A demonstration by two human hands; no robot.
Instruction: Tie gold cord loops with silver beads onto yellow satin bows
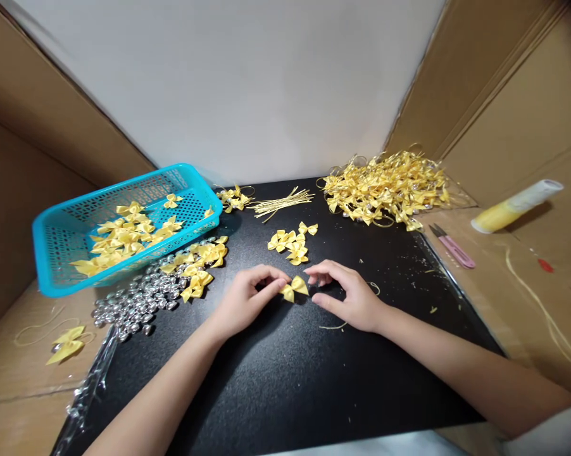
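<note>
Between thumb and fingers, my left hand (252, 294) pinches a yellow ribbon bow (295, 289) just above the black table mat. My right hand (345, 294) is close by on the bow's right side, its thumb and fingers apart with a gap between them. Nothing shows in that gap. A small group of yellow bows (290, 244) lies just beyond both hands. Beneath my right hand a short piece of thin yellow cord (333, 327) rests on the mat.
At left, a blue basket (45, 253) holds bows, with silver bells (138, 297) heaped beside it. Cut cords (283, 202) lie at the back. A large pile of corded bows (385, 187) is back right, near pink-handled snips (454, 248) and a yellow-white tube (516, 206). Cardboard walls flank the table.
</note>
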